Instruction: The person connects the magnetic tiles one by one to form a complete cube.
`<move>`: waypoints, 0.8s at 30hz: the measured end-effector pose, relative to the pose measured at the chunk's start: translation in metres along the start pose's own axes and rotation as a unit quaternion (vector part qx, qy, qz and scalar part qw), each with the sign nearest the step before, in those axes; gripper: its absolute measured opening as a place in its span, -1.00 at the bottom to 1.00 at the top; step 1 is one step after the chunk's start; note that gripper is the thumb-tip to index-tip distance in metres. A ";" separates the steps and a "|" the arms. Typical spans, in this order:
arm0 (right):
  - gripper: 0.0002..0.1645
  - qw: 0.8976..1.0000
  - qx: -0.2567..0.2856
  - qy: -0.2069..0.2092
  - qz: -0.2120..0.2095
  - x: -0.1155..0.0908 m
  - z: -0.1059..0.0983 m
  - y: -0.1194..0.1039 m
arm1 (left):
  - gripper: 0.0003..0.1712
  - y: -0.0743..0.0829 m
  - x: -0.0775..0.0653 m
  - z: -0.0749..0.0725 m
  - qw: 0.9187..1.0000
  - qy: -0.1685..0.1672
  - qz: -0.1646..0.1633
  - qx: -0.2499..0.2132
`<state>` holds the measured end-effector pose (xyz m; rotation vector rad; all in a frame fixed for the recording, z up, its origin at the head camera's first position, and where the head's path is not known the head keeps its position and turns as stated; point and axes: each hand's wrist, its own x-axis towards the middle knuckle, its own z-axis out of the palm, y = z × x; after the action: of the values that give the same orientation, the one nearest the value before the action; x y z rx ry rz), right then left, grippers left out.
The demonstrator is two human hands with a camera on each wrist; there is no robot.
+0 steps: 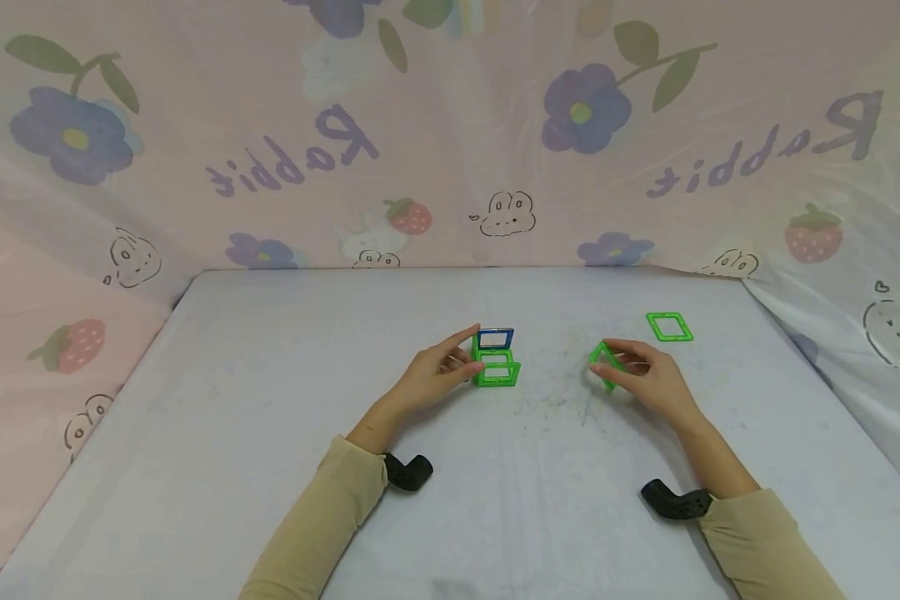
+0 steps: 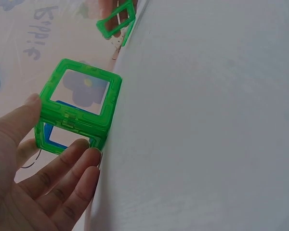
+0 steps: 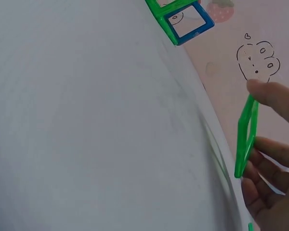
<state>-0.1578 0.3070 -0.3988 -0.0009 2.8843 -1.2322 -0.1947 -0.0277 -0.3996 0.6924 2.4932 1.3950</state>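
Several green square magnetic tiles and a blue magnetic tile (image 1: 512, 337) are joined into a small open structure (image 1: 498, 382) on the table. My left hand (image 1: 433, 373) holds this structure at its left side, the thumb against one edge and the fingers around the lower part, as the left wrist view shows. To the right, my right hand (image 1: 656, 379) pinches a separate green square tile (image 3: 242, 132) between thumb and fingers, tilted on edge. A gap lies between that tile and the structure.
Another green tile (image 1: 672, 338) lies flat on the white table (image 1: 270, 467), beyond my right hand. A printed curtain (image 1: 450, 167) hangs behind the table's far edge and along the sides. Black wrist devices (image 1: 412, 473) sit at both sleeves.
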 end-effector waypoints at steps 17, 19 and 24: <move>-0.30 0.999 0.032 0.002 -0.041 0.007 0.010 -0.006 | -0.29 0.000 0.000 0.000 1.000 0.001 0.000 -0.006; -0.31 0.998 0.036 -0.002 -0.052 0.009 0.012 -0.007 | -0.29 0.000 -0.001 0.000 1.000 0.001 -0.001 -0.007; -0.32 0.995 0.052 -0.008 -0.081 0.013 0.017 -0.011 | -0.29 0.001 -0.001 0.000 1.000 0.002 -0.002 -0.007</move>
<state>-0.1709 0.2870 -0.4025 -0.2484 2.8519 -1.3982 -0.1937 -0.0277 -0.3985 0.6825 2.4846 1.4135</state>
